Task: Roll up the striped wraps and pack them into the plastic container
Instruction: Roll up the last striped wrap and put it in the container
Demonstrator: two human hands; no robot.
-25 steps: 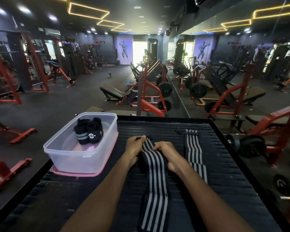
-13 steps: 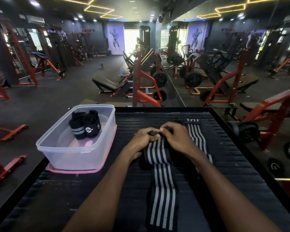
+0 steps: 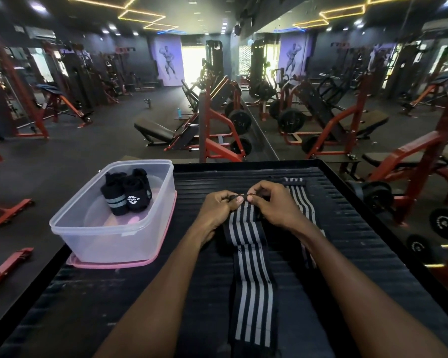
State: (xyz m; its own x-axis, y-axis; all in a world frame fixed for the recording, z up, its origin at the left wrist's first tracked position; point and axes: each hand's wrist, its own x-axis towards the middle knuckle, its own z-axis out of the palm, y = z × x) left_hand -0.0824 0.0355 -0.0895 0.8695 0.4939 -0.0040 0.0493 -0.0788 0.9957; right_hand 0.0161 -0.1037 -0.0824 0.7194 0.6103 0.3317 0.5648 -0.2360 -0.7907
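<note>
- The far end of a black striped wrap [image 3: 251,280] is pinched by the left hand [image 3: 217,210] and the right hand [image 3: 272,205], fingers curled around it, thumbs almost touching.
- The wrap is laid flat along the black ribbed table [image 3: 373,254], running toward the viewer between the forearms.
- A second striped wrap [image 3: 299,200] is seen lying flat just right of the right hand, partly hidden by it.
- A clear plastic container [image 3: 109,236] is set on a pink lid [image 3: 114,264] at the table's left edge.
- Two rolled black wraps [image 3: 126,193] are stood inside it; a white logo is printed on one, and only "IVIA" can be read.
</note>
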